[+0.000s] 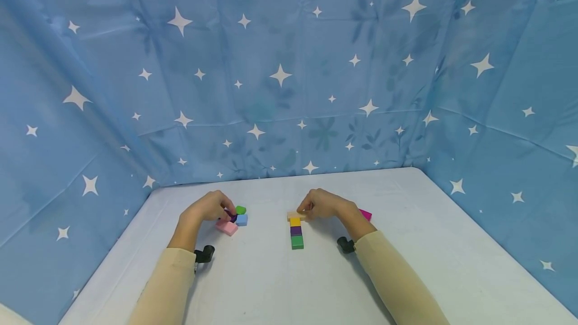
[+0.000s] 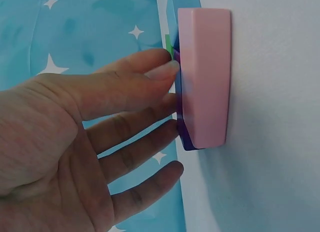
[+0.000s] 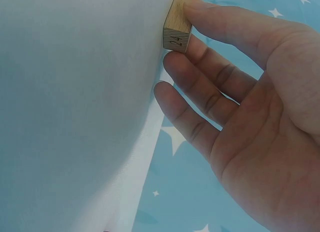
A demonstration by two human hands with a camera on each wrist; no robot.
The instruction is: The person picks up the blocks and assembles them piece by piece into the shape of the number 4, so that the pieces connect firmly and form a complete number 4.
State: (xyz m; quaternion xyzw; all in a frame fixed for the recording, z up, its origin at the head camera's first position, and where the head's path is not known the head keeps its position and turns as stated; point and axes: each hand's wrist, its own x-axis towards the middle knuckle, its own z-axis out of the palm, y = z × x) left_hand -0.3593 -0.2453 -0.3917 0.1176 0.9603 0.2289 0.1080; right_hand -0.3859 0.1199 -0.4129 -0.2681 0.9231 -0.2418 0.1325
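Note:
In the head view my left hand (image 1: 211, 207) reaches over a small group of blocks: a dark purple block (image 1: 232, 217) at the fingertips, a pink block (image 1: 227, 227) in front, a light blue block (image 1: 242, 220) and a green one (image 1: 241, 210) to the right. In the left wrist view the thumb and index finger pinch at the purple block (image 2: 188, 141) behind the pink block (image 2: 207, 76). My right hand (image 1: 322, 203) pinches the right end of a plain wooden block (image 1: 293, 216), marked "24" in the right wrist view. It lies crosswise behind a yellow block (image 1: 295, 221).
In front of the yellow block a purple block (image 1: 296, 231) and a dark green block (image 1: 297, 242) continue the line toward me. A magenta block (image 1: 365, 214) lies right, behind my right forearm. A starry blue curtain (image 1: 280, 89) surrounds the white table (image 1: 262, 285).

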